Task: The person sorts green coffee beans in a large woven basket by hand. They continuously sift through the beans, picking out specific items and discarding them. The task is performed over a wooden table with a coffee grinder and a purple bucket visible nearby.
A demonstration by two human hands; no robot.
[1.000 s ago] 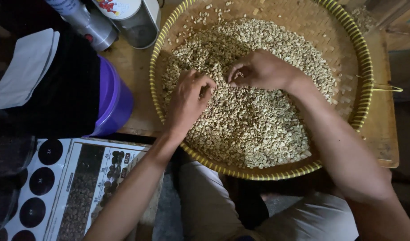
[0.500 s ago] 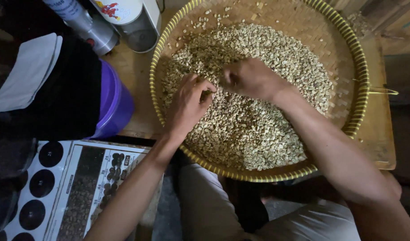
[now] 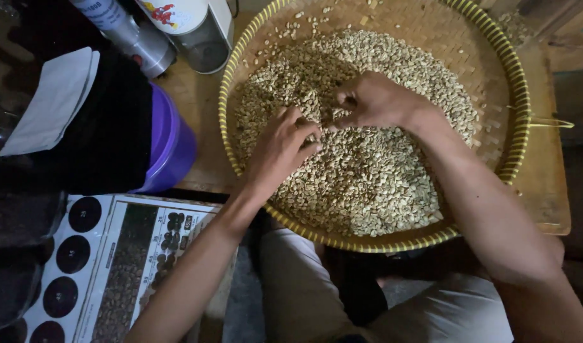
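Beans (image 3: 367, 184) lie heaped directly under both hands in the woven tray (image 3: 520, 95), left hand (image 3: 280, 149) and right hand (image 3: 374, 101) each pinching a few with curled fingers.

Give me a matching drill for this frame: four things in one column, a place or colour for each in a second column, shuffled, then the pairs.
Things
1. left hand
2. woven tray
3. bucket
4. printed chart

Descriptions
A. purple, left of the tray
B. yellow-striped rim, holds pale beans
C. fingers pressed into the beans, next to the right hand
D. bottom left, with black circles and bean photos

Pairs: 1-C, 2-B, 3-A, 4-D
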